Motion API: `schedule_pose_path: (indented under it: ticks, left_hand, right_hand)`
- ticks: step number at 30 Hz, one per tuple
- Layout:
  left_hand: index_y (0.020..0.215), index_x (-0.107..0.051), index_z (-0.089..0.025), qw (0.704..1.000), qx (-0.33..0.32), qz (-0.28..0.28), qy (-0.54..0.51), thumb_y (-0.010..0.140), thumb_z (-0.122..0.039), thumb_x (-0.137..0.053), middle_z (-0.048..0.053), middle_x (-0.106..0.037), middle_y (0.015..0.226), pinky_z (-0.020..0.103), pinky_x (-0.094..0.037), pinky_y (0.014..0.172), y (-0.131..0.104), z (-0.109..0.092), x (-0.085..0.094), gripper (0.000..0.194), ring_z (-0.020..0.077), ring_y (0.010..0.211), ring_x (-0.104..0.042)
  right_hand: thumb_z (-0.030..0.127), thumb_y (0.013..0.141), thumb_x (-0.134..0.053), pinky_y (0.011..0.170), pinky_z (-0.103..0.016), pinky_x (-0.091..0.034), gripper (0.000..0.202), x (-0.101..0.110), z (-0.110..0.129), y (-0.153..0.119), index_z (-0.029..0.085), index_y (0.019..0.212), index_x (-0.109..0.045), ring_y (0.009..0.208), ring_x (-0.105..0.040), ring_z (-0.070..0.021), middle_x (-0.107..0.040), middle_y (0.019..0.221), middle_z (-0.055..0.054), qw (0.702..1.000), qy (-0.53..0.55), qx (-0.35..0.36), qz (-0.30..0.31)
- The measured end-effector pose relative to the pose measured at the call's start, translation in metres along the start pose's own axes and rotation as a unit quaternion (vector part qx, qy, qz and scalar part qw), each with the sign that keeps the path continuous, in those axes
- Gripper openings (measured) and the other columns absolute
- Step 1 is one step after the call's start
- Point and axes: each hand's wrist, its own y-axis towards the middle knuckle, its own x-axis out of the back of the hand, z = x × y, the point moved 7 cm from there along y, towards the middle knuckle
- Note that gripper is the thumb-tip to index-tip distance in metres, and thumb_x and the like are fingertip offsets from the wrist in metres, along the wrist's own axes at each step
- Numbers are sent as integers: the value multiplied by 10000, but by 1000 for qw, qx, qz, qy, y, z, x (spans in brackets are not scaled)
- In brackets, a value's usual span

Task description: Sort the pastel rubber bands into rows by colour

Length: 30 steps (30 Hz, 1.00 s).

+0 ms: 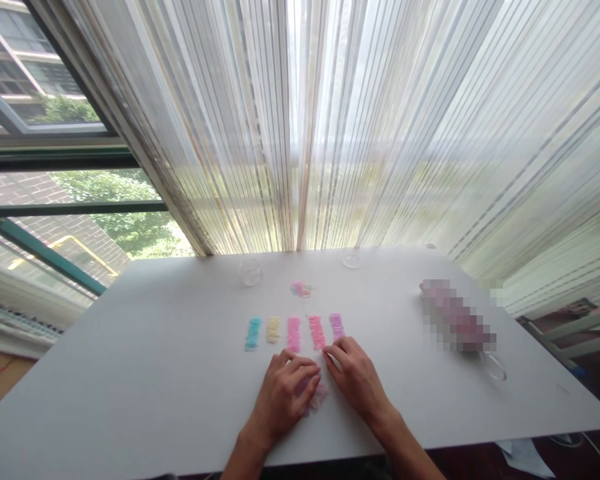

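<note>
On the white table, small thin coloured pieces lie in a row of separate columns: blue (pixel 253 333), yellow (pixel 273 329), pink (pixel 293 333), coral-pink (pixel 317 331) and purple (pixel 337 325). Their exact kind is too small to make out. My left hand (pixel 287 387) curls over a loose pile of pale mixed pieces (pixel 317 399), partly hiding it, its thumb and forefinger drawn together. With fingertips pinched at the lower end of the coral-pink column, my right hand (pixel 355 373) rests just below the purple one. Whatever either hand pinches is hidden.
Beyond the columns sits another small mixed heap (pixel 303 289). A clear round container (pixel 251 273) stands back left, and a clear disc, perhaps a lid (pixel 351 262), lies back right. A blurred pinkish object (pixel 457 317) with a clear loop (pixel 495 367) is at right. Curtains (pixel 300 133) hang behind.
</note>
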Motion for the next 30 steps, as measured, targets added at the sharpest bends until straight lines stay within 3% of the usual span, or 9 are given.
schedule_pose_path:
  ticks: [4,10,16,21,26,30]
  left_hand:
    - [1007,-745,-232,1000,6,6,-4,964,-170,-616,43,-767,1022,414,-465,819,-1,0,-2,149,255,936,-607]
    - [963,-741,-230,1000,5,5,-11,950,-192,-642,43,-747,964,413,-449,812,-1,1,-2,107,250,911,-605]
    - [1058,-728,-217,1000,11,1,4,951,-183,-627,67,-718,1010,408,-459,811,-1,2,-2,151,249,930,-604]
    - [944,-736,-224,1000,18,9,3,949,-189,-630,57,-703,952,398,-456,806,-1,3,-3,112,240,915,-603]
    - [973,-738,-225,1000,17,19,9,959,-221,-616,66,-700,948,389,-465,807,1,2,-3,123,237,909,-606]
    - [984,-738,-227,999,17,23,14,958,-213,-603,70,-700,947,389,-474,810,1,2,-4,138,242,909,-613]
  right_hand:
    - [81,926,-609,713,-312,-531,161,-3,-1,2,231,922,-666,794,-622,-205,-633,838,-30,1000,-8,2,1]
    - [85,928,-575,725,-331,-535,189,0,-3,-3,223,1032,-654,823,-623,-218,-636,866,-39,999,23,-12,-45]
    - [49,877,-569,709,-300,-507,202,-5,4,-11,229,887,-659,799,-605,-194,-602,849,-30,999,40,11,-28]
    - [32,875,-548,722,-313,-506,254,-8,1,-12,209,1003,-678,809,-595,-205,-600,861,-42,998,40,-1,-41]
    - [50,894,-528,719,-318,-513,217,-8,-1,-16,199,928,-681,808,-592,-207,-590,862,-52,998,52,-13,-38]
    - [44,889,-513,730,-335,-539,271,-8,-1,-16,206,1015,-690,822,-604,-217,-601,870,-56,998,57,-18,-28]
